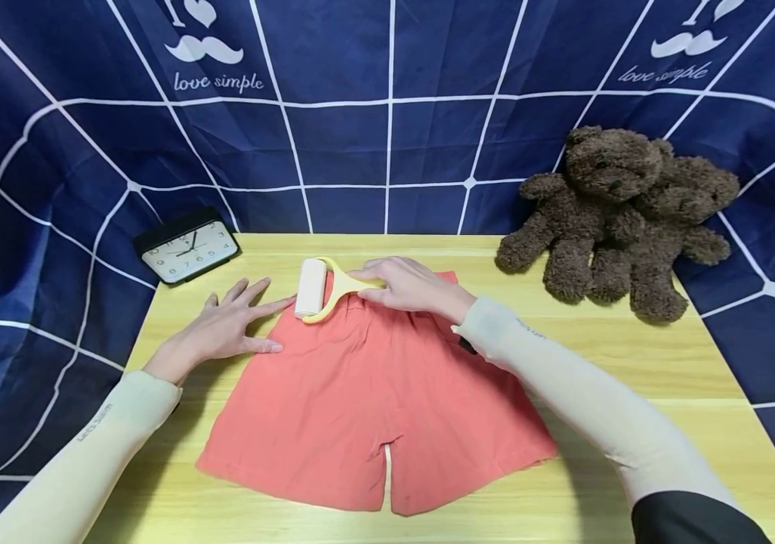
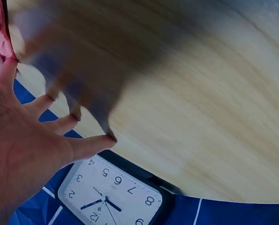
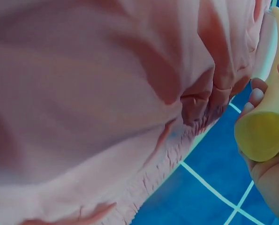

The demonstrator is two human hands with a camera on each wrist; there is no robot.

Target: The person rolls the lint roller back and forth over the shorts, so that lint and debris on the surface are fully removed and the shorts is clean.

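Observation:
Coral shorts (image 1: 333,393) lie spread on the wooden table, waistband toward the back. The right hand (image 1: 404,283) grips the yellow handle of a lint roller (image 1: 310,288), whose white roll lies at the waistband's left corner. In the right wrist view, the fingers of the right hand (image 3: 266,159) wrap the yellow handle (image 3: 263,133) beside the gathered waistband (image 3: 162,154). The left hand (image 1: 224,325) has its fingers spread, with fingertips at the shorts' upper left edge. The left wrist view shows the left hand (image 2: 31,140) spread on the table beside a bit of coral fabric (image 2: 3,35).
A black-framed clock (image 1: 190,249) stands at the table's back left, close beyond the left hand. Two brown teddy bears (image 1: 615,219) sit at the back right. Dark blue cloth with white lines (image 1: 347,151) hangs behind and along both sides of the wooden table (image 1: 659,446).

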